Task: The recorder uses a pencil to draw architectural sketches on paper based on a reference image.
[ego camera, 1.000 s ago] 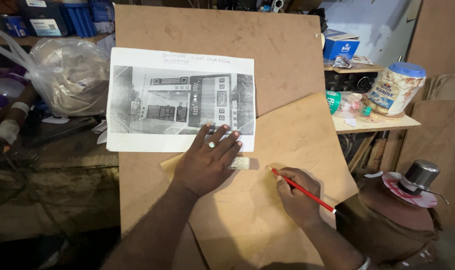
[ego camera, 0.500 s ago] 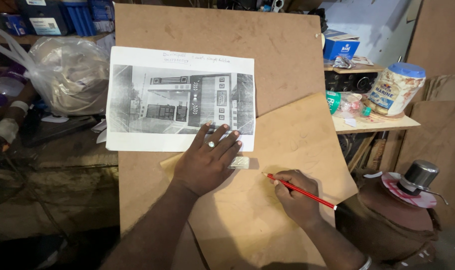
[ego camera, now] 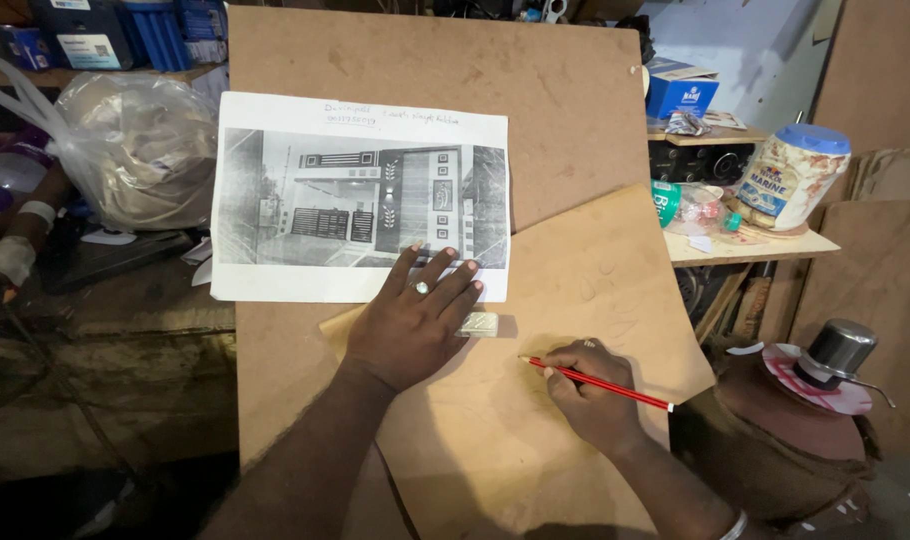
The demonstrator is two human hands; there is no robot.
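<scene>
Both hands work: my left hand [ego camera: 412, 328] lies spread flat, pinning the brown sheet [ego camera: 575, 300] near the board's [ego camera: 425, 60] middle; my right hand [ego camera: 587, 392] pinches a red pencil [ego camera: 597, 383], tip on it.

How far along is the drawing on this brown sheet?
Early, it seems. Set up: the house printout lies on the board above the brown sheet. In hand: the left hand presses the sheet flat while the right hand puts a red pencil to it. Only faint marks show, so most seems undrawn.
</scene>
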